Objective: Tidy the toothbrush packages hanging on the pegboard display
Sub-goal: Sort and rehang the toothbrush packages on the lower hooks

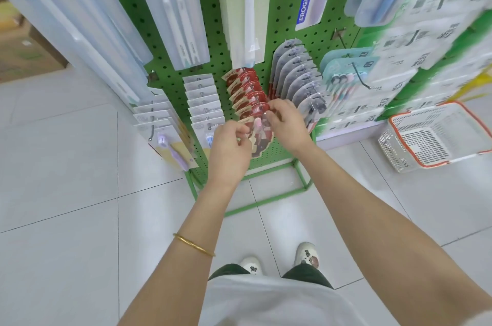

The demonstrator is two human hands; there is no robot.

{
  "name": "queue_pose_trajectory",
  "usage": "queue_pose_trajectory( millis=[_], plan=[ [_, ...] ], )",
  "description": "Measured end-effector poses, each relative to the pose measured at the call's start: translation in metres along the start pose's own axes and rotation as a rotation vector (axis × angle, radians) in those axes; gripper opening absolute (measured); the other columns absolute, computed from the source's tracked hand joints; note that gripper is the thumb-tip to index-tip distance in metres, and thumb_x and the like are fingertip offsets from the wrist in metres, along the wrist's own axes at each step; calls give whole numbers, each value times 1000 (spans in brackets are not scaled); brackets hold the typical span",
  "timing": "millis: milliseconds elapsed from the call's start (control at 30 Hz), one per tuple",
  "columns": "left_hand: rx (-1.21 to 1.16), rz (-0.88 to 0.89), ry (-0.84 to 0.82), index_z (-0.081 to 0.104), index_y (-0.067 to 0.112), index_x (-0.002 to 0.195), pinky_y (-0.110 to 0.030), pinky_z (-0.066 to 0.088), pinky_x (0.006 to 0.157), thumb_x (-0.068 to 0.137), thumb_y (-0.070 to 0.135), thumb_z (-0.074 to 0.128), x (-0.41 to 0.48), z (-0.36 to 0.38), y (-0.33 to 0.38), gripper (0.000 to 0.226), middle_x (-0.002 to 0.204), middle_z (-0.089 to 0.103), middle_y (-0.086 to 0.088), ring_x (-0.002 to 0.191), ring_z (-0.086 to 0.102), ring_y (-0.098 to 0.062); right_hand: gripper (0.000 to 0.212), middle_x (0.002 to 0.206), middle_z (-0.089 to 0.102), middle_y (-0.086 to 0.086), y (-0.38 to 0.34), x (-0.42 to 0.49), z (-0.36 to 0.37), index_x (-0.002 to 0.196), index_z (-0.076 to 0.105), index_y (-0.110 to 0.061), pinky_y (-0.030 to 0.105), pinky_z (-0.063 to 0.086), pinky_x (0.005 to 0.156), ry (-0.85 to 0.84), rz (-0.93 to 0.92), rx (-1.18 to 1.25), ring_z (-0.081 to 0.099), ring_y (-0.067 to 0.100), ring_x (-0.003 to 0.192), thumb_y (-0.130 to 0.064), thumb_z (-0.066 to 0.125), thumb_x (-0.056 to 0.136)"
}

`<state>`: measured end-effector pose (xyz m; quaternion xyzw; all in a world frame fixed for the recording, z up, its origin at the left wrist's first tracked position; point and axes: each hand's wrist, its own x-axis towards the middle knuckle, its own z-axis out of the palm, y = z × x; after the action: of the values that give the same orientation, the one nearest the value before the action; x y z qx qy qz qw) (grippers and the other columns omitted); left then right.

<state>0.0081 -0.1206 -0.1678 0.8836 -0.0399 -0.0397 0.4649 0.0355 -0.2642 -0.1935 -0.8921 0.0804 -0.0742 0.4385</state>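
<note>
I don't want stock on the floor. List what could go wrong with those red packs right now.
1. Both the left hand and right hand pinch the front red package near the peg tip; it could slip off.
2. The red row behind is fanned unevenly; a tug may drag others forward.

White plastic basket with orange rim, standing on pale tiled floor right of the display; brown cardboard boxes at far left; gold bangle; white patterned shoes.
</note>
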Motion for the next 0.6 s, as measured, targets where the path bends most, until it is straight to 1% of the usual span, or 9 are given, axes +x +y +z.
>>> queue_pose_trajectory(
  millis=[67, 167, 233, 300, 367, 467, 533, 600],
  plan=[
    [-2, 3, -11, 58, 17, 100, -19, 38, 77, 91, 3, 46, -1, -1, -2, 21, 110, 57, -1, 92, 51, -6, 14, 89, 54, 2, -1, -6, -1, 97, 59, -4, 24, 32, 70, 12, -5, 33, 47, 15, 82, -7, 45, 97],
    [-21, -5, -25, 57, 20, 100, -24, 43, 81, 90, 4, 47, -4, -3, -2, 22, 110, 56, 0, 95, 54, -11, 15, 85, 54, 3, -4, -16, -5, 92, 55, -6, 26, 34, 64, 32, 15, 37, 48, 15, 76, -8, 42, 98],
    [-39, -3, -30, 55, 23, 98, -29, 47, 82, 91, 5, 47, -7, -1, -1, 21, 110, 56, 0, 93, 55, -14, 14, 83, 52, 3, -6, -22, -7, 90, 51, -9, 27, 31, 63, 54, 17, 16, 47, 17, 75, -9, 40, 99],
    [-34, 6, -28, 54, 24, 97, -30, 48, 82, 91, 5, 47, -9, 1, 0, 21, 109, 57, -1, 93, 56, -14, 13, 81, 50, 2, -10, -25, -10, 90, 48, -10, 27, 27, 61, 75, 28, 0, 45, 17, 72, -10, 39, 100],
    [-33, 12, -8, 56, 22, 97, -32, 48, 83, 90, 4, 46, -11, 4, 1, 21, 108, 58, -4, 94, 56, -15, 13, 80, 48, 1, -12, -26, -12, 90, 46, -11, 29, 24, 59, 82, 37, -8, 43, 17, 71, -11, 38, 100],
    [-23, 19, 45, 57, 15, 103, -31, 48, 85, 90, 4, 47, -16, 6, 2, 19, 109, 56, -7, 94, 54, -14, 13, 74, 46, -2, -15, -28, -17, 89, 43, -11, 30, 25, 58, 52, 62, -27, 43, 16, 67, -13, 37, 101],
    [-33, 20, 90, 54, 14, 103, -31, 46, 88, 91, 6, 49, -21, 7, 5, 15, 109, 54, -7, 95, 53, -14, 14, 69, 44, -5, -15, -31, -20, 89, 43, -10, 30, 25, 54, 36, 91, -20, 43, 12, 60, -13, 36, 101],
    [-29, 22, 128, 51, 15, 105, -33, 45, 91, 92, 11, 53, -25, 10, 7, 13, 107, 49, -3, 101, 52, -18, 14, 67, 45, -6, -14, -35, -26, 90, 45, -8, 29, 27, 55, 28, 107, -2, 42, 6, 58, -12, 37, 100]
  ],
)
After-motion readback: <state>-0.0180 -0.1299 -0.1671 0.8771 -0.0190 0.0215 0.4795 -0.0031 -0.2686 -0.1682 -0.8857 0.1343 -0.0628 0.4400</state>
